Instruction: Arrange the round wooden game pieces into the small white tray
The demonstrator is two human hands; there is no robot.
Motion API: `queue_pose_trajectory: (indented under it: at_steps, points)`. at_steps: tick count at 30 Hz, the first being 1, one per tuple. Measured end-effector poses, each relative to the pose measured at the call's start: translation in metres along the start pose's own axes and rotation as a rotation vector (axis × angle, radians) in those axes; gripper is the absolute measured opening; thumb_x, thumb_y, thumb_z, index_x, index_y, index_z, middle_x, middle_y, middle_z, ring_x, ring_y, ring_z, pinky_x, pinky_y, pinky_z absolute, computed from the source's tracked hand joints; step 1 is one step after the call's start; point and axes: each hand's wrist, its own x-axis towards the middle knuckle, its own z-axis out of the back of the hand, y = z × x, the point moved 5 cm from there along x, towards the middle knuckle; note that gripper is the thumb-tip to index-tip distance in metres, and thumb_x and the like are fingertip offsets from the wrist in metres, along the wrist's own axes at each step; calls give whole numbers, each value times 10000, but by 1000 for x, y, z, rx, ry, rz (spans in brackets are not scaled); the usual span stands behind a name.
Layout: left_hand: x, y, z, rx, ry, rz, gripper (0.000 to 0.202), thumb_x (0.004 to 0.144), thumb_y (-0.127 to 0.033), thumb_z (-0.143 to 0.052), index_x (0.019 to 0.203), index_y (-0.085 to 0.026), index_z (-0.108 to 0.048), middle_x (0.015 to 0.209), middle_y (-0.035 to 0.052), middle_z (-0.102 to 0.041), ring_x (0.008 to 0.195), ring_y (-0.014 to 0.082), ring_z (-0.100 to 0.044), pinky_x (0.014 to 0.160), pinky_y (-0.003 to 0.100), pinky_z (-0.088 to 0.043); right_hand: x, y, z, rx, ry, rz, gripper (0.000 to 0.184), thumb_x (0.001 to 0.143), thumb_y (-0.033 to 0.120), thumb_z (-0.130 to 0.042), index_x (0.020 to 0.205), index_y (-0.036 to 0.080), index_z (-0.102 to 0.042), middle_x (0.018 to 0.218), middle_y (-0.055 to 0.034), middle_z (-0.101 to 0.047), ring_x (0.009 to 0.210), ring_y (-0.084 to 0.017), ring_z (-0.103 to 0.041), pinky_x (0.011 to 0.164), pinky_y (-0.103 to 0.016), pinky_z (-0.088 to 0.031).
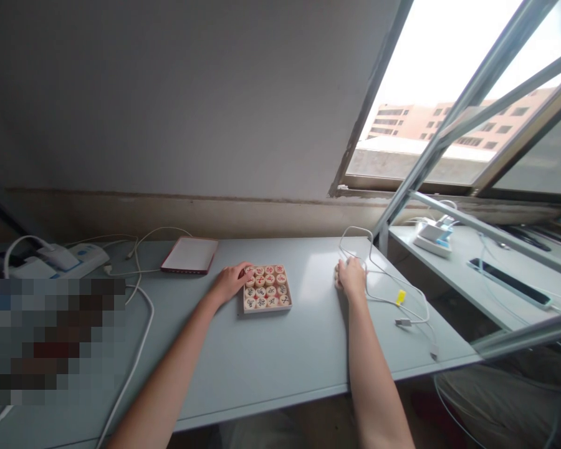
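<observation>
A shallow box (268, 310) lies on the table, filled with rows of round wooden xiangqi pieces (271, 291). The far rows carry red characters, the near rows black ones. My left hand (231, 280) grips the box at its far left corner, fingertips by a red-marked piece. Off to the right, my right hand (353, 275) is closed over a few xiangqi pieces (337, 277) at the table surface. Only their left edges show; the hand covers the rest. A white cable (371, 246) runs behind and beside the right hand.
A red-edged lid (190, 254) lies pale inside up on the table (262, 368), left of the box. Power strips (84, 257) and cables occupy the left end. Cable plugs (403, 322) lie right. A metal frame (402, 199) and second table with a phone (509, 284) stand beyond.
</observation>
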Motion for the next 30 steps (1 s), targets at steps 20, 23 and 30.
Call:
queue_pose_trajectory:
  at_steps: [20, 23, 30]
  points:
    - [3, 8, -2, -82, -57, 1, 380, 865, -338, -266, 1055, -229, -576, 1049, 18, -634, 943, 173, -572, 815, 254, -411, -53, 107, -22, 122, 103, 516, 379, 819, 272, -450, 1196, 232, -452, 1085, -66, -555, 963, -231, -461, 728, -333, -355]
    - [4, 10, -2, -117, -75, -21, 392, 864, -305, -246, 1056, -211, -576, 1052, 22, -630, 945, 166, -568, 825, 253, -410, -56, 110, -21, 88, 99, 555, 295, 837, 304, -436, 1114, 250, -523, 1094, -60, -549, 965, -228, -459, 751, -344, -333]
    - [7, 16, -5, -159, -83, -33, 394, 855, -294, -256, 1024, -186, -596, 1015, 33, -644, 918, 165, -575, 819, 252, -414, -53, 112, -5, 241, 68, 490, 232, 799, 418, -492, 930, 265, -609, 1017, -42, -562, 946, -229, -472, 809, -391, -316]
